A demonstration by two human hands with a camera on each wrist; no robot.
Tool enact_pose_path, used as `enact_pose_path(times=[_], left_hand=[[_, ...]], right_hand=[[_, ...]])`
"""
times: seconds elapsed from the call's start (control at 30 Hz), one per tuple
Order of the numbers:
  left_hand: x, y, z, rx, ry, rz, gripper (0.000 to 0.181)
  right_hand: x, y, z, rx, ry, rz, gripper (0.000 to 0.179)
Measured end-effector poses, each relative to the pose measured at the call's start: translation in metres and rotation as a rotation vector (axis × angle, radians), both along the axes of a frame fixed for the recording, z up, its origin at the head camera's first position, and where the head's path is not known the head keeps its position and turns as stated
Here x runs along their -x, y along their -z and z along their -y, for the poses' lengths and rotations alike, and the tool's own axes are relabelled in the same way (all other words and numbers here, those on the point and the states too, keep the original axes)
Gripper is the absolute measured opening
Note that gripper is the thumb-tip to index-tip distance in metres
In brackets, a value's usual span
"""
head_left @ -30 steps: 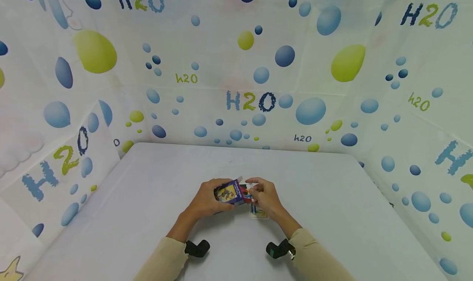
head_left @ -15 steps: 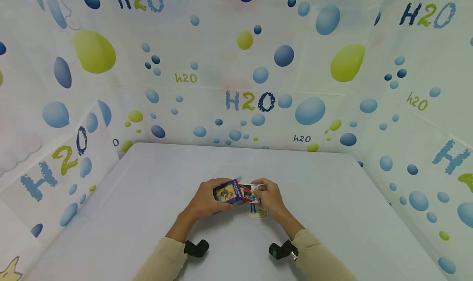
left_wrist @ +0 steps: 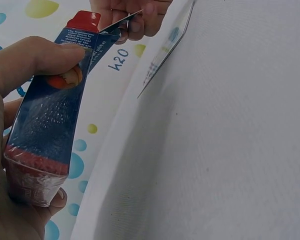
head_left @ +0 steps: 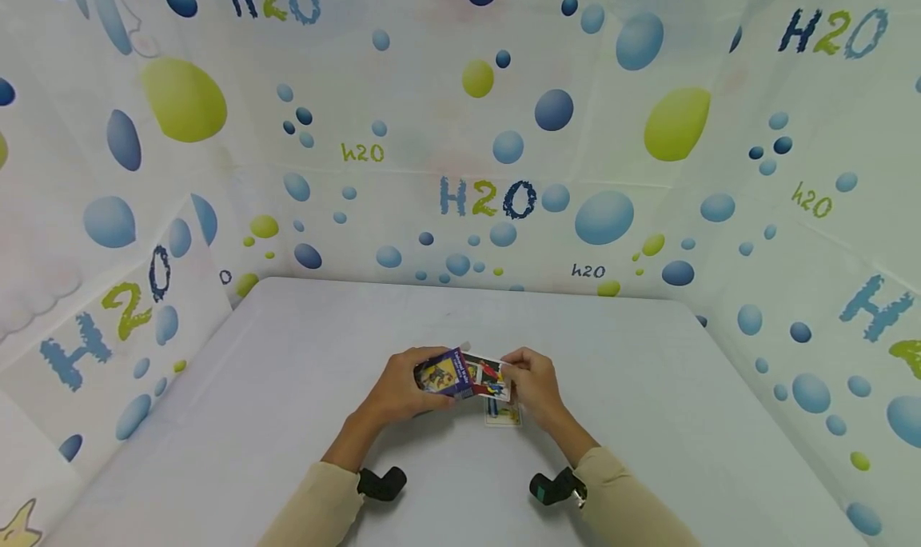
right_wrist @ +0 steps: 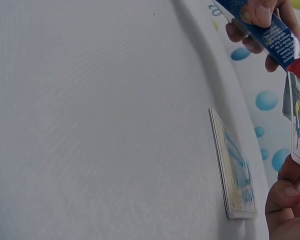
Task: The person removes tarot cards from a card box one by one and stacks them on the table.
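Note:
My left hand grips a dark blue card box with a yellow picture on its front, thumb across its narrow side in the left wrist view. The box's red end flap stands open. Out of that end sticks a white-bordered picture card, its inner part hidden in the box. Fingers and thumb of my right hand pinch the card's outer edge. Below the card, a small stack of picture cards lies face up on the table.
A white-covered table spreads around the hands. Behind it and at both sides hangs a white curtain with blue and green bubbles and H2O lettering. Black wrist cameras sit at the beige cuffs.
My right hand has moved to the right, drawing the picture card farther out of the box, so more of its face shows. The left hand and box stay almost in place.

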State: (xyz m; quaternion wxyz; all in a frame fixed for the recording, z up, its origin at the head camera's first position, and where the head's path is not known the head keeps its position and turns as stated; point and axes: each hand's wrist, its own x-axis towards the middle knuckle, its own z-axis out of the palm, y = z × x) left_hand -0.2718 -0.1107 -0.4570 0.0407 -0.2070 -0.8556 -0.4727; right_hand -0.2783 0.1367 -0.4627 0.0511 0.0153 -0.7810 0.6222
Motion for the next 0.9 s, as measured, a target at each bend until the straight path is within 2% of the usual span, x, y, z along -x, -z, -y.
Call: enact_pose_path(times=[0.13,0.37,0.53,0.9], left_hand=[[0.0007,0.0007,0.0006,-0.012,0.006,-0.01,0.076],[0.0027,0.0014,0.0013,-0.005,-0.009,-0.034,0.076],[0.0033,0.0013,0.0016,-0.012,-0.004,-0.033,0.077],[0.0018,0.0006,-0.0009,0.003,-0.004,-0.02,0.078]], right_hand=[[0.0009,0.0045,-0.0033,0.043,-0.012,-0.012,0.01],[0.0003,0.0032,-0.0072,0.111,-0.06,0.033,0.004],[0.001,0.004,-0.0084,0.12,-0.084,0.037,0.005],[0.0028,0.008,-0.0091,0.11,-0.089,-0.037,0.012]])
